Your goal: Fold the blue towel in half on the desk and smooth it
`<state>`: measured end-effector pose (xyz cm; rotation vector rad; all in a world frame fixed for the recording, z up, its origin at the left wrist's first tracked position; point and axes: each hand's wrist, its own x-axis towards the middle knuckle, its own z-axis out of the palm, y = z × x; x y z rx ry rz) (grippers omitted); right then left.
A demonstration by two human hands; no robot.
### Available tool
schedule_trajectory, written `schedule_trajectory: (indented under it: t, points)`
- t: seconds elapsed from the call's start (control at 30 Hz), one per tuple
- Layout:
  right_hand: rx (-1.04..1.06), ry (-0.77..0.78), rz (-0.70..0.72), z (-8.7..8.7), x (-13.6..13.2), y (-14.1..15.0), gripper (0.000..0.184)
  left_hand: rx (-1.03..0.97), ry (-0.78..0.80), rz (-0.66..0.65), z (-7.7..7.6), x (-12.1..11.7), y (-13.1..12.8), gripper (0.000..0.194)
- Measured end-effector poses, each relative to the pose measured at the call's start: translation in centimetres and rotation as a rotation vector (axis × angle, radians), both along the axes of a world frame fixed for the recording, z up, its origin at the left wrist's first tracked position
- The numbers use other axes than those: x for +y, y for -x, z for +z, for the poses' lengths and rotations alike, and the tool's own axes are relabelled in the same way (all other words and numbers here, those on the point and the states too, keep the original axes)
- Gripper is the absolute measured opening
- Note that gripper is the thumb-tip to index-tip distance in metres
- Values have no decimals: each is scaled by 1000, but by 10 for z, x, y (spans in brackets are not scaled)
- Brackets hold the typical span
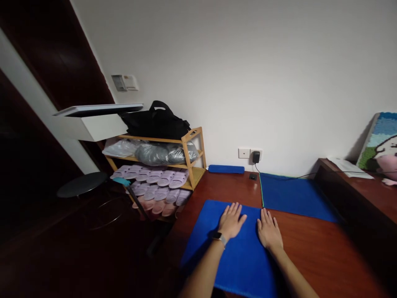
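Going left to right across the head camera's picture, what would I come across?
Dark round stool → black bag → left hand → right hand → colourful textured picture.

Single head-worn view, forward and down past both hands (pixel 249 227), fairly near.

The frame's right edge cuts off the picture panel (pixel 376 138) and pink toy (pixel 387 162); the stool's legs (pixel 107 213) blur into darkness.
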<state>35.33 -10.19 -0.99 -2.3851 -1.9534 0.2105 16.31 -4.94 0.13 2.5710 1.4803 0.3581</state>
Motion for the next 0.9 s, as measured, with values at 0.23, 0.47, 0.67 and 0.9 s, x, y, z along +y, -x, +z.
schedule_trajectory:
  t: [0.23,0.47,0.67,0.9]
  points:
    - [42,-17,-13,-2,2,0,67,128,-17,250,8,31,117,72]
    - [17,-12,-17,-2,0,0,67,130,3,263,7,31,129,74]
    - [15,-9,-14,-1,0,1,67,138,-120,204,29,21,107,72]
    - [-18,12,45,2,-2,-2,64,-35,-115,-170,17,-26,-36,66]
